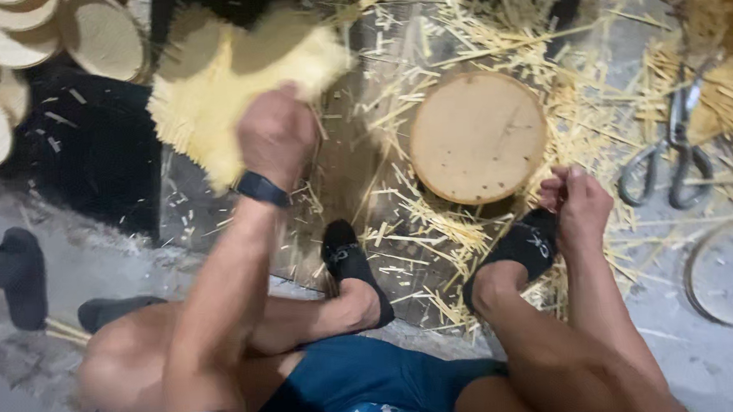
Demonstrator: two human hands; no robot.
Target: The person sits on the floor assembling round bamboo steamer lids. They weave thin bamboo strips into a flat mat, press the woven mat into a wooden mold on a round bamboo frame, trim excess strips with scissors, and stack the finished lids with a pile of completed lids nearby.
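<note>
My left hand [275, 135] grips a pale yellow woven bamboo mat [226, 79] with frayed strip ends, held up above the floor at the upper left; the mat is blurred. A dark band sits on that wrist. My right hand [578, 202] is curled at the toe of my right foot in a black sock [523, 244], fingers pinched; I cannot tell if a thin strip is between them. A round wooden block [477, 136] lies on the floor between the hands, just above the right foot. My left foot, also in a black sock [348, 261], rests near the middle.
Bamboo strips and offcuts [474, 33] litter the floor around the block. Large metal scissors [673, 152] lie at the right. A round hoop [729, 270] lies at the lower right. Stacked round woven discs [7, 49] fill the upper left. Another black-socked foot [17, 274] is at the left.
</note>
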